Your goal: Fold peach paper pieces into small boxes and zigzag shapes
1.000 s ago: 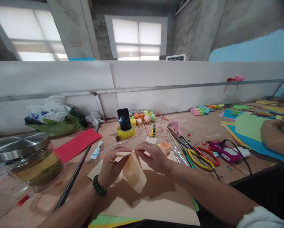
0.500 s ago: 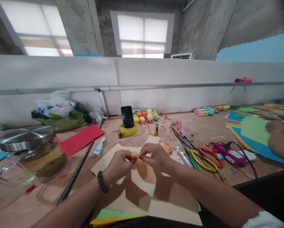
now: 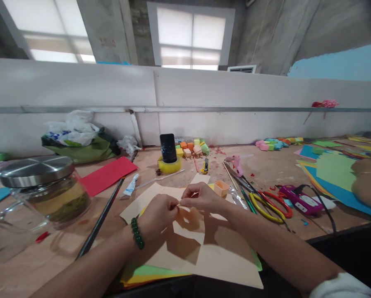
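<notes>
My left hand (image 3: 159, 213), with a green bead bracelet (image 3: 137, 234) at its wrist, pinches a small piece of peach paper (image 3: 184, 213). Thumb and fingertips of my right hand (image 3: 202, 196) close on the same piece, right against the left fingertips. Much of the piece is hidden behind the fingers. Below both hands lie large beige paper sheets (image 3: 228, 258), with a green sheet (image 3: 160, 270) and yellow paper under their near edge. Just beyond my right hand stands a small open peach paper box (image 3: 221, 188).
To the left stand a lidded glass mug (image 3: 56, 205) and a red sheet (image 3: 109, 175). A phone (image 3: 168, 148) leans in a yellow tape roll (image 3: 169, 166). At right lie a pink glue gun (image 3: 237, 165), yellow-handled scissors (image 3: 262, 210) and a purple device (image 3: 300, 200); farther right, another person's hand (image 3: 367, 182).
My fingertips have drawn closer together and turned over the peach paper piece, covering more of it. My left hand has rolled more knuckles-up. The whole view has shifted slightly.
</notes>
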Available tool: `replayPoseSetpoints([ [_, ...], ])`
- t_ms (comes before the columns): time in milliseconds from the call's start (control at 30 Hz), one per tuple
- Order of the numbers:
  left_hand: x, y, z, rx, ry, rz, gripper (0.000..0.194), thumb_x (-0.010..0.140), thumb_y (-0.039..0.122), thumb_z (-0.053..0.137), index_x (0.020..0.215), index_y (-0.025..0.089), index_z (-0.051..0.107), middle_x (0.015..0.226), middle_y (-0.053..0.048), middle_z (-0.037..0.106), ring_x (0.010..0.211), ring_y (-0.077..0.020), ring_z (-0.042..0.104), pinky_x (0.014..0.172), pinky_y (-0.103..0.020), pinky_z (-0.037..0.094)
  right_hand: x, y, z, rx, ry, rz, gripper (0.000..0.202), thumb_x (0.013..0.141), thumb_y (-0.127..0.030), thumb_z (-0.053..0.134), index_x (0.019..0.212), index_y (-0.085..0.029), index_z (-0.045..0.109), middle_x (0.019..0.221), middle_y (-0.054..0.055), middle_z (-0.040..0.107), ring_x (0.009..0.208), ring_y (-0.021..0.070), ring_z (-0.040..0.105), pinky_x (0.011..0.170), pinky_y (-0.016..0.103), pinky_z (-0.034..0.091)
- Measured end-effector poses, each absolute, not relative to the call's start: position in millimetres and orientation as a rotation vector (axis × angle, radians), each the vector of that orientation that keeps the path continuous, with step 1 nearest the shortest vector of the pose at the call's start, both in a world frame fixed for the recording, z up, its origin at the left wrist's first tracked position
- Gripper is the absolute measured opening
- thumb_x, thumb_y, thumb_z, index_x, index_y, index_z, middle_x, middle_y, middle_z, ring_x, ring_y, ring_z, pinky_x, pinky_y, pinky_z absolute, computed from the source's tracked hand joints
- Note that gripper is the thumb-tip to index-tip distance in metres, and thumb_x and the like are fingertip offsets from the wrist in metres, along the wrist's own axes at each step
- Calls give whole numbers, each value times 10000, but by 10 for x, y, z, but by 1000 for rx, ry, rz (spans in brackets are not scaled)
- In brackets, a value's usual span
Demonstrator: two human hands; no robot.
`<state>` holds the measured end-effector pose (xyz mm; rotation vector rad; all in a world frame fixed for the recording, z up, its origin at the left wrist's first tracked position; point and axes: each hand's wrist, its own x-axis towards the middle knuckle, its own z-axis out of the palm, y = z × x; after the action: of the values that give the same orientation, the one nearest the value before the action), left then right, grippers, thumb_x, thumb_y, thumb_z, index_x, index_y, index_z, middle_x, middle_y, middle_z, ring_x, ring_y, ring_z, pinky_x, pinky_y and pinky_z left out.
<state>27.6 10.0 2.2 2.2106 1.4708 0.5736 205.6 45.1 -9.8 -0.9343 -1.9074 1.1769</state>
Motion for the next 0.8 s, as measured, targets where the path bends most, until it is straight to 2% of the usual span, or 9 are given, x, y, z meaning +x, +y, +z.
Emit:
replayPoseSetpoints([
  [133,312,50,7,2250,1460,542,269,731,181,450,578,148,669,516,-14,582,499,-112,427,496,-213,263,2034,461,-150,-995,-1924,1257,169,614,-259,769,639,-158,635,576,-49,579,534,81,501,505,192,388],
  [200,325,37,0,2203,1450,518,273,744,192,451,609,153,686,540,-24,616,504,-122,457,501,-220,277,2026,461,-170,-990,-1942,1250,129,623,-217,758,655,-163,645,583,-54,580,544,82,505,515,191,389],
  [333,320,58,-26,2261,1495,504,222,683,136,459,572,149,650,517,-2,565,504,-114,423,503,-231,259,2013,446,-195,-1013,-2025,1089,44,677,-134,708,685,-169,682,622,-40,619,585,95,535,549,200,406],
  [467,276,110,-50,2170,1398,491,172,614,128,458,590,150,627,500,26,519,509,-111,434,485,-217,274,2012,421,-190,-1016,-2167,770,93,729,-97,678,713,-186,700,684,-24,653,635,108,568,582,206,412],
  [667,227,174,8,1968,1136,529,249,650,212,480,777,136,680,639,8,607,587,-127,487,538,-212,367,2027,415,-163,-897,-2275,380,72,797,-139,671,747,-186,650,723,-6,631,665,125,557,616,225,415],
  [800,235,213,-33,1860,1053,624,213,672,228,490,763,127,654,630,9,582,574,-117,464,527,-211,367,2039,436,-179,-787,-2296,160,84,847,-202,644,771,-178,618,764,27,626,722,153,559,646,248,427],
])
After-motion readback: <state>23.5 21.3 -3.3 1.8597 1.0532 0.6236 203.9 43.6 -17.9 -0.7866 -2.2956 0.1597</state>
